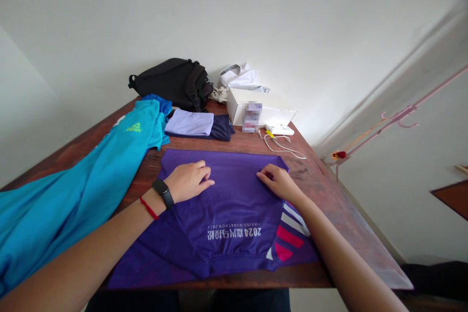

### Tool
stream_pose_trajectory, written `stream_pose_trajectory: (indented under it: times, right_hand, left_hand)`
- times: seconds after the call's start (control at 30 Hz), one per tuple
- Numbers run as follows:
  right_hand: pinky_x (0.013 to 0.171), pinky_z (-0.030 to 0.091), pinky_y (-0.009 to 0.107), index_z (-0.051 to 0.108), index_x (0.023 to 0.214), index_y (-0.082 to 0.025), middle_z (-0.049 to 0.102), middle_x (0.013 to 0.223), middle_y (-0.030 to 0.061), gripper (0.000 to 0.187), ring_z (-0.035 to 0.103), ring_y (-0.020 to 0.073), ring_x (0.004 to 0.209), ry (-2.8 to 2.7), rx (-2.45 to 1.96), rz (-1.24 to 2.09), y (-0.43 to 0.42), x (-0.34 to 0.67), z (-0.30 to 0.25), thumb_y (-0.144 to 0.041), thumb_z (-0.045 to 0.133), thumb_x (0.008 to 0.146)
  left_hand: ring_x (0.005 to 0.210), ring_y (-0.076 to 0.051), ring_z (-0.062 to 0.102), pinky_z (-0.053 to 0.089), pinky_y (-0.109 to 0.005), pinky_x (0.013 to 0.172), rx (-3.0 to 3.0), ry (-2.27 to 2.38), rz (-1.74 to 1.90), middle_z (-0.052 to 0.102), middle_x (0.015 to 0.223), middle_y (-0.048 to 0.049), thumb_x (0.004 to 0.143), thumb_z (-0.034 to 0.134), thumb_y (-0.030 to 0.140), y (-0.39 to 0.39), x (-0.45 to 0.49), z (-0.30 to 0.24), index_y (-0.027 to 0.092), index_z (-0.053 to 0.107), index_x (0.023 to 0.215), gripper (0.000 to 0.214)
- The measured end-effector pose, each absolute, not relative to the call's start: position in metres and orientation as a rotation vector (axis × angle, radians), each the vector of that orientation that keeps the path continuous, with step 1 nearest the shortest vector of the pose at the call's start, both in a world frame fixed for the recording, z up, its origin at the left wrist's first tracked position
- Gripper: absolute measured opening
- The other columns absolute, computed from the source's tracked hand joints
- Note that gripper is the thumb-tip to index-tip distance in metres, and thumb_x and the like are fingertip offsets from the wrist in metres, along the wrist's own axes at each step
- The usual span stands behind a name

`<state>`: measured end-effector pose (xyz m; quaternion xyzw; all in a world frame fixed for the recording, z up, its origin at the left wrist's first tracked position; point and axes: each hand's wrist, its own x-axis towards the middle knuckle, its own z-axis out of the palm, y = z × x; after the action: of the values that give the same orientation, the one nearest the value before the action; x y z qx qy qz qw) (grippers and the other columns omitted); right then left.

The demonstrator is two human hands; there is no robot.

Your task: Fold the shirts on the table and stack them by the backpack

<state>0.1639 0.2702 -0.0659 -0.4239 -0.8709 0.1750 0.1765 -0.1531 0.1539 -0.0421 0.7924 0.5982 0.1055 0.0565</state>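
Purple shirt (234, 200) lies spread along the desk's (340, 212) near edge. Over its far half, the left hand (192, 179) and right hand (278, 181) are half-curled; whether either grips cloth, I cannot tell. A turquoise garment (98, 170) lies toward the left edge; folded clothes (193, 123), a black backpack (164, 80) and a white box (236, 107) sit toward the far edge.
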Motion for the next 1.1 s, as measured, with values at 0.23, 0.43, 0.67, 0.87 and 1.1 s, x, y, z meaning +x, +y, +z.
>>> stream_pose_trajectory:
  times: [0.23,0.43,0.67,0.87,1.1]
  right_hand:
    - [0.066,0.044,0.030,0.064,0.080,-0.019,0.065,0.079,0.0033,0.033,0.059,0.0179,0.070,-2.504,-1.213,0.467,0.271,0.163,-0.065,-0.045,0.051,0.096]
    - [0.094,0.048,0.039,0.067,0.114,-0.021,0.067,0.110,0.0096,0.027,0.064,0.0246,0.102,-2.675,-1.043,0.295,0.215,0.130,-0.027,-0.036,0.051,0.099]
    - [0.108,0.045,0.046,0.051,0.140,-0.029,0.048,0.149,0.0087,0.053,0.049,0.0293,0.132,-2.922,-0.649,0.473,0.060,0.050,-0.023,-0.042,0.067,0.091]
    - [0.115,0.032,0.063,0.031,0.155,-0.026,-0.001,0.168,0.0180,0.095,0.015,0.0415,0.152,-2.838,-0.756,0.384,0.010,-0.002,-0.068,-0.038,0.082,0.076]
    - [0.117,0.032,0.060,0.039,0.152,-0.024,0.010,0.167,0.0153,0.085,0.021,0.0381,0.151,-2.731,-0.950,0.300,0.002,-0.017,-0.078,-0.031,0.078,0.077]
  left_hand:
    - [0.078,-0.019,0.065,0.043,-0.028,0.067,2.326,1.822,0.467,0.068,0.087,-0.0021,0.097,0.051,0.048,0.169,-0.182,-0.039,0.023,0.064,0.082,0.032]
    - [0.110,-0.031,0.063,0.048,-0.038,0.093,1.960,2.454,0.525,0.066,0.118,-0.0163,0.093,0.054,0.048,0.190,-0.257,-0.048,0.014,0.067,0.116,0.042]
    - [0.113,-0.034,0.063,0.047,-0.039,0.098,1.925,2.397,0.448,0.068,0.121,-0.0155,0.086,0.062,0.050,0.198,-0.294,-0.064,0.018,0.072,0.119,0.047]
    - [0.118,-0.038,0.059,0.046,-0.043,0.097,1.953,2.359,0.455,0.069,0.123,-0.0149,0.080,0.069,0.048,0.203,-0.293,-0.074,0.021,0.076,0.113,0.043]
    - [0.112,-0.035,0.061,0.048,-0.040,0.092,1.911,2.322,0.513,0.076,0.107,-0.0093,0.078,0.073,0.046,0.205,-0.293,-0.073,0.026,0.079,0.092,0.025]
